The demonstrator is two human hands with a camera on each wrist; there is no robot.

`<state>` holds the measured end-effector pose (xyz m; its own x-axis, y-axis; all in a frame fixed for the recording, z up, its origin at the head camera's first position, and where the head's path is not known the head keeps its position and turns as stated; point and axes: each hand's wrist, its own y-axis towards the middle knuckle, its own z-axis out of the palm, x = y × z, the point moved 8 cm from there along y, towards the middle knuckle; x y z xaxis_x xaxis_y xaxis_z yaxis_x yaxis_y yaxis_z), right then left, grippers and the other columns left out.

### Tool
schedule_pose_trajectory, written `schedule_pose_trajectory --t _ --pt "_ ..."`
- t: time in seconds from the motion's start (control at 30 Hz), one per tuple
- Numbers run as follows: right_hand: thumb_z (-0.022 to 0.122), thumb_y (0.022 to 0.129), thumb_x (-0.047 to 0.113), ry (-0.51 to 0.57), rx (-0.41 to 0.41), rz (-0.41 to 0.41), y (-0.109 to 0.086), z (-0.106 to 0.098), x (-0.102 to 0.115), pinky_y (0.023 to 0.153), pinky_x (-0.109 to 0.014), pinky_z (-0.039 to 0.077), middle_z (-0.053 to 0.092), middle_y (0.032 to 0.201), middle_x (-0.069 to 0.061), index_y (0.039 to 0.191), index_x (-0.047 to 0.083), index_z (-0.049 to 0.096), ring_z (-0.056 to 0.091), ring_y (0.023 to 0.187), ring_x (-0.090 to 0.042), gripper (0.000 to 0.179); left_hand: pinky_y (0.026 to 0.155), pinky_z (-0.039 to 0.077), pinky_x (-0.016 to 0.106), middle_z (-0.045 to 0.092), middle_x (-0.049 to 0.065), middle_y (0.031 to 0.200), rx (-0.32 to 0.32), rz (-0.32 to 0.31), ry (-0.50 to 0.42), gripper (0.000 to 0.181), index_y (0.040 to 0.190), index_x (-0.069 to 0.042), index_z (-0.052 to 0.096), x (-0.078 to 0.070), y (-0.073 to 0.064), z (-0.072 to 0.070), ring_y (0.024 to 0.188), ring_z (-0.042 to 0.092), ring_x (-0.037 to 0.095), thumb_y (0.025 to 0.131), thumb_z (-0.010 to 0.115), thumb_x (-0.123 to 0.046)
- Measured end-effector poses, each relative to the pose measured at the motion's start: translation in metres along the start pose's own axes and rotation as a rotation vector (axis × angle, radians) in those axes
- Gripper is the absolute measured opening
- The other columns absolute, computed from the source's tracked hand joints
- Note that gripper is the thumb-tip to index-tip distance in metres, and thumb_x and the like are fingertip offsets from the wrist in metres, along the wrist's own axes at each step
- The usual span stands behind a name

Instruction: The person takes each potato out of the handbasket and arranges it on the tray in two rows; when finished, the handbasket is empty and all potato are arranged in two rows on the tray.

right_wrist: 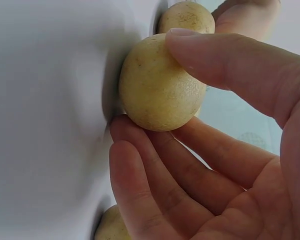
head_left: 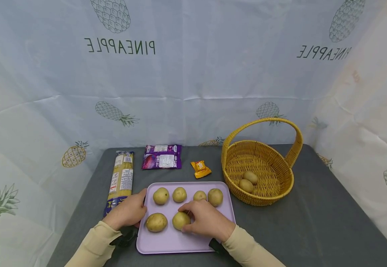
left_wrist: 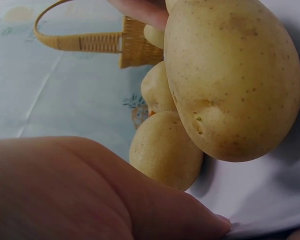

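One potato [head_left: 180, 221], in right hand [head_left: 208, 219], between thumb and fingers

Room along the tray's [head_left: 175, 245] near strip and over the counter [head_left: 317, 222] to your right. Back-row potatoes [head_left: 179, 194] hem your right hand [head_left: 210, 221]; basket [head_left: 257, 199], handle [head_left: 294, 150] arched high, stands at the tray's far right corner; spaghetti pack [head_left: 122, 176] crowds your left hand [head_left: 130, 210].

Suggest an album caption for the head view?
Left hand holding a lilac tray, right hand gripping a potato, wicker basket alongside.
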<state>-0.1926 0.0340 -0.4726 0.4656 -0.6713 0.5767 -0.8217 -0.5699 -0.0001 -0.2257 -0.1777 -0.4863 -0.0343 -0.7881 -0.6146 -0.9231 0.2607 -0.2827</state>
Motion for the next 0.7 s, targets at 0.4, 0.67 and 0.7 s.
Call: schedule_pose_trajectory --t 0.4,0.67,0.7 --pt "0.094 0.081 0.023 -0.009 0.000 -0.001 0.0002 -0.0007 0.0013 0.076 -0.017 0.052 0.075 0.097 0.010 0.122 0.012 0.081 0.062 0.083 0.002 0.045 0.050 0.056 0.035 0.067 0.031 0.132 0.006 -0.017 0.003 0.070 0.164 0.014 0.028 0.0001 -0.0002 -0.0005 0.054 0.065 0.019 0.101 0.055 -0.001" --pt "0.094 0.081 0.025 -0.005 -0.003 0.004 0.0003 -0.0002 0.0011 0.077 -0.017 0.052 0.076 0.098 0.009 0.123 0.011 0.080 0.062 0.084 0.002 0.046 0.051 0.056 0.036 0.067 0.031 0.132 0.009 -0.008 -0.004 0.070 0.164 0.014 0.028 -0.0011 -0.0005 -0.0009 0.055 0.066 0.019 0.102 0.055 -0.001" --pt "0.094 0.081 0.025 -0.004 -0.002 0.005 0.0003 0.0000 0.0010 0.077 -0.017 0.053 0.076 0.098 0.009 0.123 0.011 0.080 0.062 0.084 0.002 0.047 0.050 0.056 0.036 0.067 0.031 0.132 0.008 -0.009 -0.004 0.070 0.164 0.014 0.028 -0.0009 -0.0005 -0.0008 0.055 0.066 0.019 0.102 0.055 -0.001"
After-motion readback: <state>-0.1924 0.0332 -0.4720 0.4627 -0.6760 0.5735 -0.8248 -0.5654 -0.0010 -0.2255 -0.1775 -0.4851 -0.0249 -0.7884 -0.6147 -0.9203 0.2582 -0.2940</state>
